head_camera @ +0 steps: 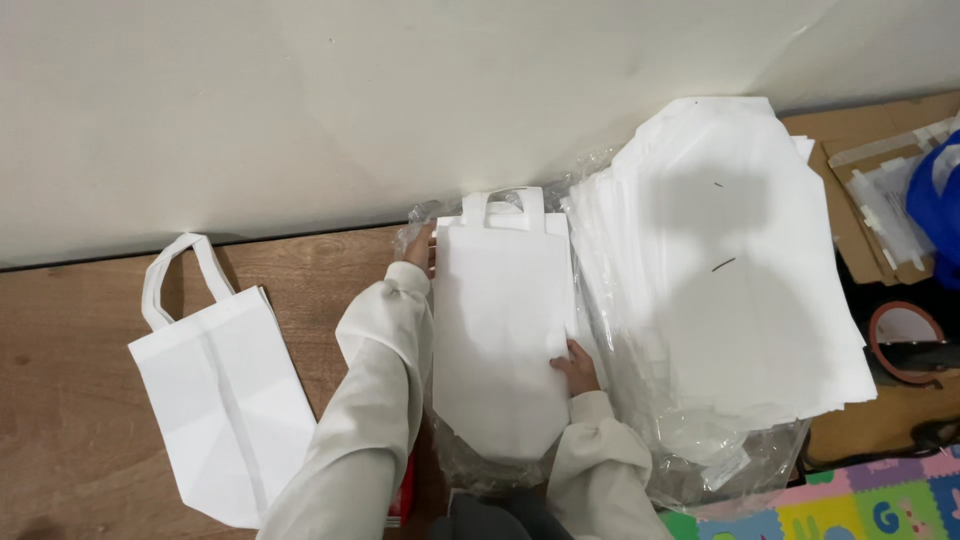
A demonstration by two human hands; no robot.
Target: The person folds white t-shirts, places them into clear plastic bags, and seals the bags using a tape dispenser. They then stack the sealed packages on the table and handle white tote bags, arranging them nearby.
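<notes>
A flat white fabric bag with handles (500,320) lies on top of a clear plastic wrap in front of me. My left hand (422,250) rests against the bag's upper left edge, by the handles. My right hand (577,367) presses on its lower right edge, fingers on the fabric. Both arms wear cream sleeves. A second white bag with a loop handle (215,375) lies flat on the wooden floor to the left.
A thick stack of white fabric sheets (730,260) in clear plastic lies to the right. Cardboard (850,200), a tape roll (905,345) and a blue object (940,205) sit at far right. A white wall runs behind. A colourful foam mat (850,505) is at bottom right.
</notes>
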